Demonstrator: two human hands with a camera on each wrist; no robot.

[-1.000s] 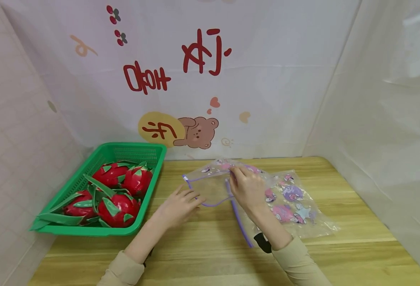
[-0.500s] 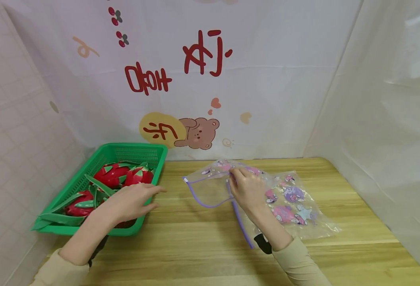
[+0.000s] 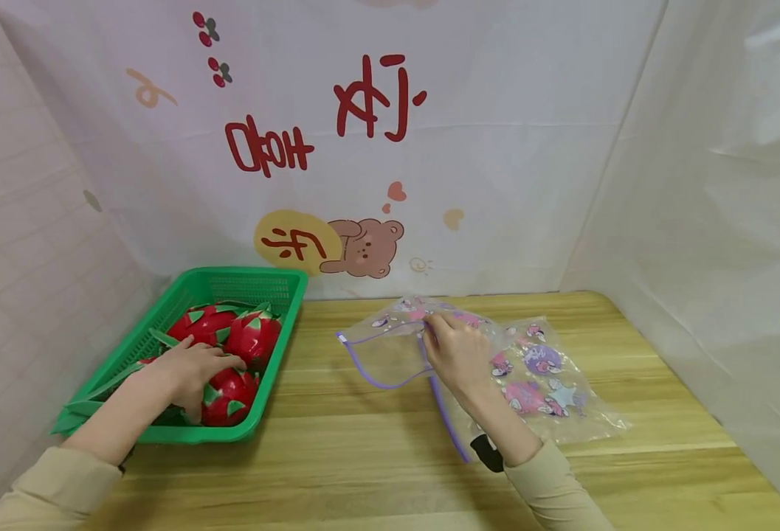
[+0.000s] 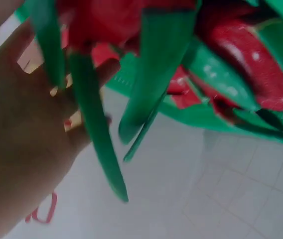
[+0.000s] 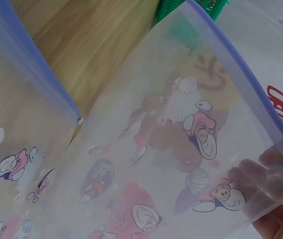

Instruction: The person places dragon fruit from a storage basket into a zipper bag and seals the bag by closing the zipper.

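Note:
My left hand (image 3: 180,369) reaches into the green plastic basket (image 3: 282,355), its fingers spread over the front-right dragon fruit (image 3: 232,404). In the left wrist view, that hand (image 4: 22,134) lies beside the red fruit, and long green leaves (image 4: 159,74) hang across its fingers. Whether the fingers bear on the fruit is unclear. My right hand (image 3: 461,355) pinches the upper edge of a clear printed zip bag (image 3: 390,358) and lifts it, so its purple-edged mouth gapes to the left. The right wrist view shows fingers (image 5: 256,174) behind the bag's film.
Several dragon fruits fill the basket, among them a back-right one (image 3: 254,339) and a back-left one (image 3: 204,323). A further zip bag or bag part (image 3: 542,383) with a purple edge lies flat at right. White sheeting (image 3: 496,147) encloses the wooden table (image 3: 363,464).
My left hand has left the bag's mouth and moved left into the basket, onto the front dragon fruit. The right hand stays in place, holding the bag up.

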